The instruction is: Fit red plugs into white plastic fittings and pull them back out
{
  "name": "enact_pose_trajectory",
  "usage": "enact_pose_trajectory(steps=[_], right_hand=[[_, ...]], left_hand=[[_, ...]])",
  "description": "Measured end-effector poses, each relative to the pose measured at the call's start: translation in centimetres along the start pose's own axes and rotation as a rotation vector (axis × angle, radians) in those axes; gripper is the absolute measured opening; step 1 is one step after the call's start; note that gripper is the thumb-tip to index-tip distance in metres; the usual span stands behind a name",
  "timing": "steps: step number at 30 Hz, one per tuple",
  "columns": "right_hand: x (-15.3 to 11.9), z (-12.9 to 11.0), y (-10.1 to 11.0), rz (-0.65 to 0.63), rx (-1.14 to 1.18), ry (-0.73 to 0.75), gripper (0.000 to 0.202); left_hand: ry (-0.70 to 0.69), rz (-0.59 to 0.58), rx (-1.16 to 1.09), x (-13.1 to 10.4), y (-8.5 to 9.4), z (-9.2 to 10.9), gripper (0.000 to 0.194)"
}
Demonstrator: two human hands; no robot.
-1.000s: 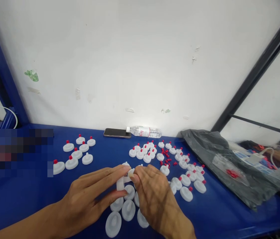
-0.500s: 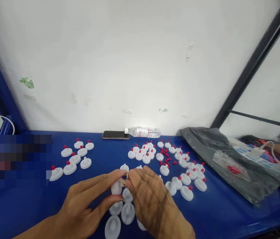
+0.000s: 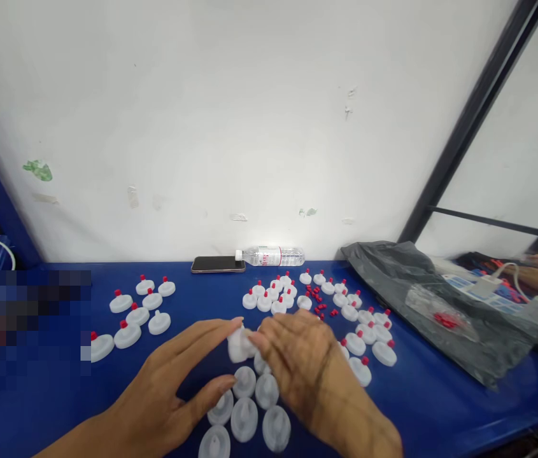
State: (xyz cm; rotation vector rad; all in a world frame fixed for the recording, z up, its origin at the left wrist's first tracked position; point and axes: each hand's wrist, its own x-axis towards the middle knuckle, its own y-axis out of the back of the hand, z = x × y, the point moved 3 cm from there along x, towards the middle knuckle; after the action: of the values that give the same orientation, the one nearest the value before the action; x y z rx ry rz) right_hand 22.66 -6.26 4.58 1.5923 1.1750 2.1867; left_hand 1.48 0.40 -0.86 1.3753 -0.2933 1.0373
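My right hand [image 3: 309, 366] is closed with its thumb against a white translucent plastic cap [image 3: 239, 345]; its curled fingers hide part of the cap. My left hand [image 3: 177, 375] is open at the cap's left, index fingertip close to the cap's upper edge and thumb apart below it. Whether that fingertip touches the cap I cannot tell. Below the hands lie several round white nozzle caps [image 3: 244, 420] without red tips. Loose small red tips [image 3: 317, 294] are scattered beyond my right hand, among white caps fitted with red tips [image 3: 355, 344].
More red-tipped caps [image 3: 127, 334] stand on the left of the blue table [image 3: 120, 388]. A phone [image 3: 218, 264] and a water bottle [image 3: 273, 256] lie by the wall. On the right are a grey plastic bag [image 3: 469, 350], a clear packet [image 3: 440, 312] of red pieces and a power strip [image 3: 483, 286].
My left thumb and fingers have spread from their pinch on the cap. The cap has shifted slightly up and right with my right hand. The view has tilted a little.
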Motion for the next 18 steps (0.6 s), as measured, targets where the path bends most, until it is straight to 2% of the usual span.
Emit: enact_pose_trajectory(steps=[1,4,9,11,14,18], right_hand=[[-0.2,1.1,0.5,-0.039,0.017,-0.062,0.047],[-1.5,5.5,2.0,-0.128,0.068,-0.386,0.025],[-3.7,11.2,3.5,-0.279,-0.019,-0.686,0.015],[-4.3,12.4,3.5,-0.378,-0.035,-0.773,0.012],[-4.7,13.1,3.0,-0.512,-0.009,-0.822,0.012],[-5.2,13.3,2.2,-0.608,0.036,-0.821,0.014]], left_hand=[[0.022,-0.025,0.019,0.0,-0.1,-0.2,0.050],[0.077,-0.079,0.040,0.3,-0.4,-0.4,0.047],[0.133,-0.177,0.058,0.0,-1.2,-1.2,0.046],[0.105,-0.236,0.078,-0.4,-1.5,-1.6,0.050],[0.081,-0.289,0.099,-0.8,-2.0,-2.3,0.049],[0.155,-0.257,0.072,-1.0,-2.4,-2.8,0.041]])
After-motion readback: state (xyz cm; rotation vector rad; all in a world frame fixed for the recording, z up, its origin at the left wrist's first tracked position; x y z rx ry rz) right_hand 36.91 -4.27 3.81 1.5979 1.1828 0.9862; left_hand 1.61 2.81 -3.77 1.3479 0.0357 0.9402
